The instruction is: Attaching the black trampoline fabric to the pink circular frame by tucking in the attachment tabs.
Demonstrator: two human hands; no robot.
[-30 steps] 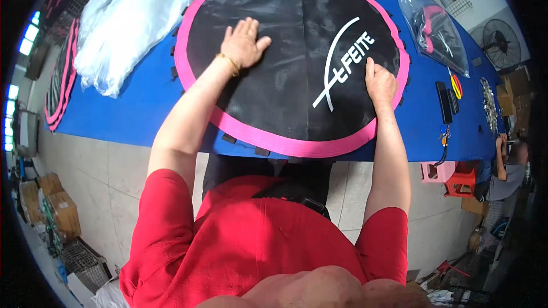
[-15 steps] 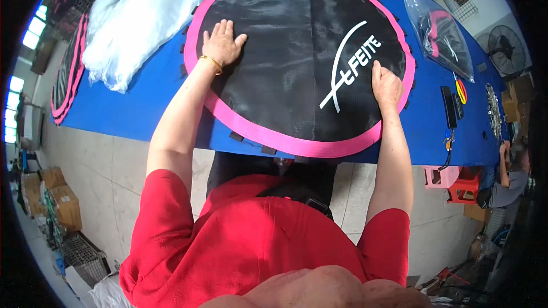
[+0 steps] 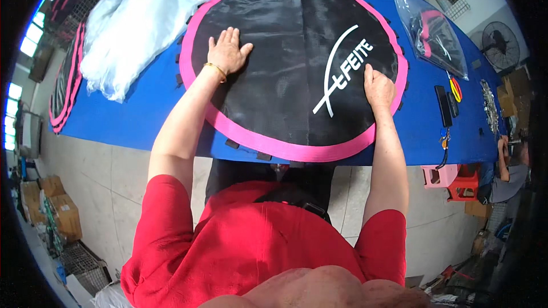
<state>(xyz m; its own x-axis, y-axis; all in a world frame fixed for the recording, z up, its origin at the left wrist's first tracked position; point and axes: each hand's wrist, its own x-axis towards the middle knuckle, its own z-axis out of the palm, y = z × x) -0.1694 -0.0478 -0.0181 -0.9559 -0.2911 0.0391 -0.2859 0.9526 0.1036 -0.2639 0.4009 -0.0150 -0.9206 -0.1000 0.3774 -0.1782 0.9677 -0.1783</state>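
A large round black trampoline mat (image 3: 262,80) with a pink border and small black tabs around its rim lies flat on the blue table (image 3: 137,120). White lettering and a curved white mark cross its right half. My left hand (image 3: 228,52) rests palm down on the mat's left part, open, with fingers stretched out and thumb apart; a gold bracelet circles that wrist. On the right, beside the lettering, my right hand (image 3: 380,86) sits closed on the mat near the pink border, one digit pointing away from me. Nothing shows in it, though its palm side is hidden.
Clear plastic bags (image 3: 142,28) lie heaped at the left. More pink-edged mats (image 3: 67,82) hang over the left end. A bagged mat (image 3: 431,34) lies at the right, near a dark handheld device (image 3: 443,105) and small metal parts (image 3: 490,105). Another person (image 3: 510,179) sits far right.
The whole view has shifted slightly. My left hand has slid a little to the right over the mat; my right hand keeps its place beside the lettering.
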